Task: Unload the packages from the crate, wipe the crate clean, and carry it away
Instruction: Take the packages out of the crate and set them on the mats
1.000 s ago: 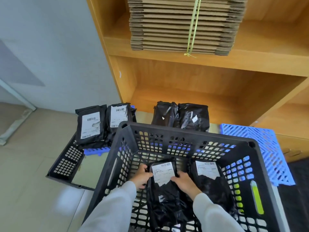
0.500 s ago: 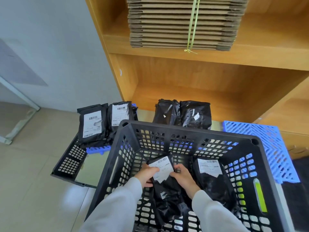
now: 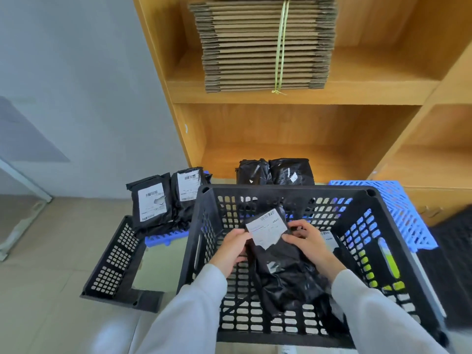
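Note:
A black slotted crate (image 3: 286,191) stands in front of me. Inside it, my left hand (image 3: 231,247) and my right hand (image 3: 307,241) grip the upper end of a black package with a white label (image 3: 281,264), lifted off the crate floor and tilted. A second black package (image 3: 332,241) lies in the crate to the right, mostly hidden behind my right hand. Two labelled black packages (image 3: 153,203) lean on a blue pallet at the left, and two more (image 3: 277,171) stand behind the crate.
A wooden shelf unit (image 3: 293,139) rises behind the crate, with a tied stack of flat cardboard (image 3: 265,44) on an upper shelf. A blue plastic pallet (image 3: 401,210) lies to the right. A black crate panel (image 3: 115,261) lies on the tiled floor at left.
Both hands have closed on the left package and raised it from the crate floor; its labelled end has come up and tilted. The view has shifted slightly.

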